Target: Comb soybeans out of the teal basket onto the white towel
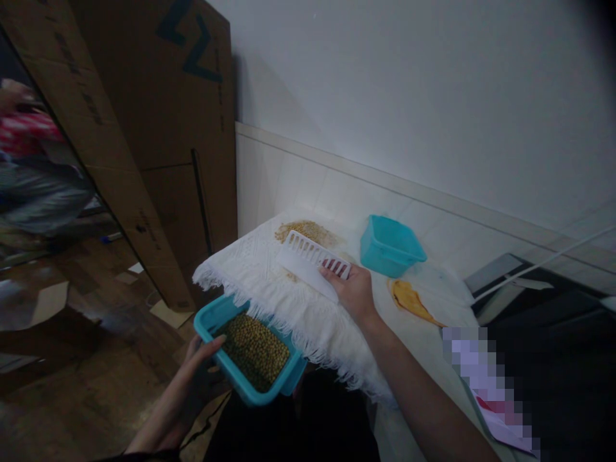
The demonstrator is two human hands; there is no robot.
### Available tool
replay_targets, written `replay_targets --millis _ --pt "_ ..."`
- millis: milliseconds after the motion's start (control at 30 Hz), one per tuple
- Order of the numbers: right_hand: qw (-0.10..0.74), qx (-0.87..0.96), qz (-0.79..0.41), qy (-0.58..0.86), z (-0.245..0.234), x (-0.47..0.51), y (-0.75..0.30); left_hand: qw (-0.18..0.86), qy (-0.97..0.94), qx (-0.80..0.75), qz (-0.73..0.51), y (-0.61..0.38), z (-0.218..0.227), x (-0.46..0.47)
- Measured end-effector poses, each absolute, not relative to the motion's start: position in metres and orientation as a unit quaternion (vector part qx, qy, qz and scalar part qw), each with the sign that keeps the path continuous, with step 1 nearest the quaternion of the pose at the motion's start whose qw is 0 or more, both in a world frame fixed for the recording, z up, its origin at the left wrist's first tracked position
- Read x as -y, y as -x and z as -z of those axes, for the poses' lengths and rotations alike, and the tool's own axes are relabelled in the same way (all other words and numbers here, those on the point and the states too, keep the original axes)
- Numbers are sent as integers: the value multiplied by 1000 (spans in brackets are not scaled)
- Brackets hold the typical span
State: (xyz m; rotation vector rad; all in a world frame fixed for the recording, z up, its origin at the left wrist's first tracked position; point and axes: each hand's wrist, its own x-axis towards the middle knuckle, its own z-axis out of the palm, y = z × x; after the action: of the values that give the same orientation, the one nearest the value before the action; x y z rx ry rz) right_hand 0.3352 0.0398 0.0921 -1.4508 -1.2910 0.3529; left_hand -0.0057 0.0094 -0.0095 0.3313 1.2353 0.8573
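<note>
My left hand (pixel 205 362) is closed on the near left rim of a turquoise plastic container (pixel 262 396), its thumb over the edge. The container is tilted under the table's fringed edge, with yellowish beans (pixel 262 346) and darker green ones inside. My right hand (pixel 357 292) grips the right end of a white slotted plastic piece (pixel 308 262), held over a white cloth (pixel 250 256). Beyond the plastic piece, a small heap of pale yellow beans (pixel 301 229) lies on the cloth.
A second turquoise container (pixel 387 247) stands on the table near the wall. In front of it lies a yellow, scoop-shaped thing (pixel 411 300). A tall cardboard box (pixel 178 154) stands at left. Dark equipment (pixel 543 321) is at right. Another person's patterned sleeve (pixel 29 131) shows far left.
</note>
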Motion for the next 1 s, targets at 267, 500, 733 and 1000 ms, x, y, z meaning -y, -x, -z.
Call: replay_targets --millis 267,500,733,1000 --pt "539 558 -214 594 -87 -46 -339 723 -153 -551 -388 7 16 -9" --pt "540 557 -227 588 -86 -45 -337 711 -172 -564 -383 3 7 -5" --pt "550 550 -248 577 -89 -43 -329 713 -177 -556 -388 1 -1 -1" --pt "559 537 -271 571 -92 -41 -323 711 -150 -561 -396 3 9 -7"
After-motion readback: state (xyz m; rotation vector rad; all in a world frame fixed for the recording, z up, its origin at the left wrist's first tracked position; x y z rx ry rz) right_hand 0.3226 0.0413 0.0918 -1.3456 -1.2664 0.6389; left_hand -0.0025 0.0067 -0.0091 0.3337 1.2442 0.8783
